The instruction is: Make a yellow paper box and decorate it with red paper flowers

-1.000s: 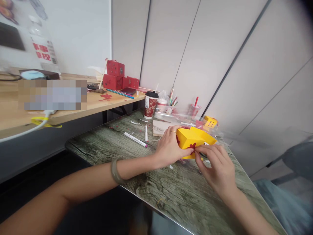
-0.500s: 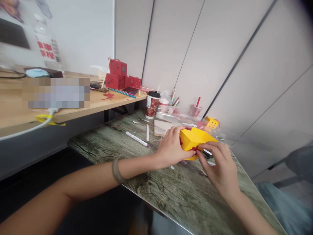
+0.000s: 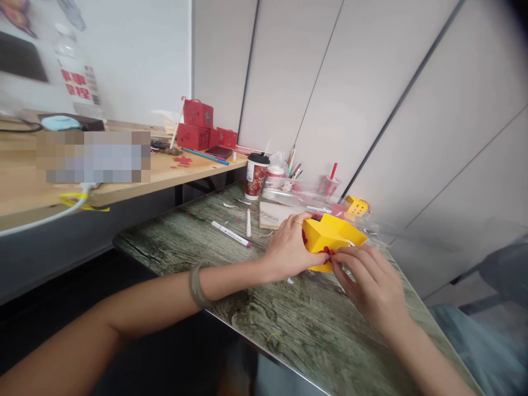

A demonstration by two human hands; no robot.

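Note:
My left hand (image 3: 289, 250) grips a yellow paper box (image 3: 325, 234) by its left side, thumb along the near face and fingers behind. The box is open at the top and held tilted above the table. On its near face is a dark red paper flower (image 3: 327, 250), and another red patch shows at its left side. My right hand (image 3: 371, 280) is closed at the fingertips, pinching the flower's right edge against the box. The fingers partly hide the flower and the box's lower right side.
Beyond the hands are a marker (image 3: 231, 234), a white pen cap (image 3: 248, 223), a flat box (image 3: 274, 214) and a lidded cup (image 3: 256, 176). A finished-looking yellow box (image 3: 357, 207) stands farther back. Red paper boxes (image 3: 196, 129) are stacked on the wooden desk (image 3: 165, 170) at left.
My right hand has turned slightly, its fingers coming lower and closer over the flower. The left hand and the box have hardly moved.

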